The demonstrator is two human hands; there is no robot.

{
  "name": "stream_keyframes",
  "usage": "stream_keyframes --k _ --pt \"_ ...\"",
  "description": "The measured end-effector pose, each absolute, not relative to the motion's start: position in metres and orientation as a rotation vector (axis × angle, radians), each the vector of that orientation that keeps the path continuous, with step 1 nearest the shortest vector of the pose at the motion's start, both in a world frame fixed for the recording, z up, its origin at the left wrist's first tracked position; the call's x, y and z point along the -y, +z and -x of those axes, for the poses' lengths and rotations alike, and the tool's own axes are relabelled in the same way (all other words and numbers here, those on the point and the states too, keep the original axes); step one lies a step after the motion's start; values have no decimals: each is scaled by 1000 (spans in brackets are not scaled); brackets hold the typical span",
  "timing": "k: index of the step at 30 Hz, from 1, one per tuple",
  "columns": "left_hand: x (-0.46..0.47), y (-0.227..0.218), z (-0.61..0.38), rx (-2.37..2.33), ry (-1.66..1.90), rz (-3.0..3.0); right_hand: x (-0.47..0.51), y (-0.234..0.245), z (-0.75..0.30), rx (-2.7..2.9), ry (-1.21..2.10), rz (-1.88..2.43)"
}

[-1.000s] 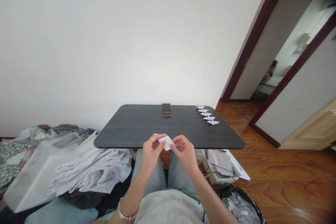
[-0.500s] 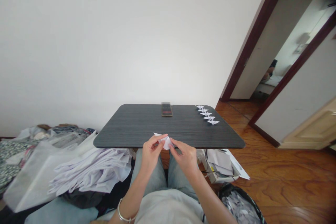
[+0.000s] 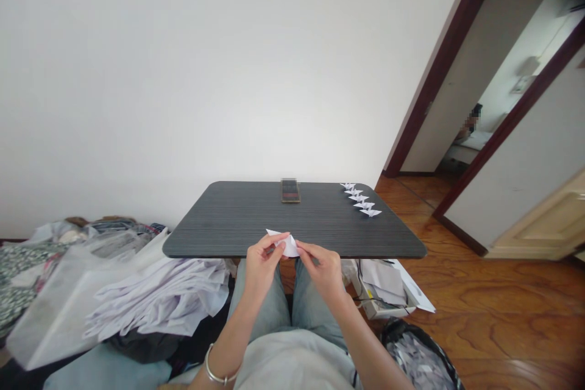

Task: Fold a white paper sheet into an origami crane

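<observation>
Between my two hands is a small folded white paper (image 3: pixel 289 246), held just above the front edge of the dark table (image 3: pixel 219 219). My left hand (image 3: pixel 265 259) pinches its left part between thumb and fingers, and a pointed white tip sticks out past the fingers to the upper left. My right hand (image 3: pixel 321 265) pinches the paper's right edge. Fingers cover part of the folds. A row of several folded paper cranes (image 3: pixel 364 206) stands along the table's right side.
A phone-like dark object (image 3: pixel 290 191) lies at the table's back. Folded white cloth (image 3: pixel 159 298) and clothes pile up at left. Below right are a white box (image 3: pixel 384 292) with papers and a black bag (image 3: pixel 420 356) of scraps. A person (image 3: pixel 470 122) shows through the doorway.
The paper turns slightly in my fingers and its right side looks more closed. Both hands shift a little; the grip stays. The cranes have not moved.
</observation>
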State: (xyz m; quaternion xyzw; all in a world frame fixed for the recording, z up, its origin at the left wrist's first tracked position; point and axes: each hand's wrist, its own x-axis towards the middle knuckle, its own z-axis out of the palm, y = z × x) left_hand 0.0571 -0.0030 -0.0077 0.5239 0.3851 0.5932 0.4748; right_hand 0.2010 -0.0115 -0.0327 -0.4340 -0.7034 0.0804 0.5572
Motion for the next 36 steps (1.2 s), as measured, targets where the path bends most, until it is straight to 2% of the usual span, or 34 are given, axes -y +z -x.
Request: stream_keyframes --k 17,24,36 --pt "5 -3 -56 -901 1374 -1099 7 -37 -201 1480 715 950" --pt "3 -6 -54 -889 1303 -1099 8 -27 -205 1591 583 801" --pt "7 -3 -56 -841 1249 -1123 6 -29 -206 1531 495 883"
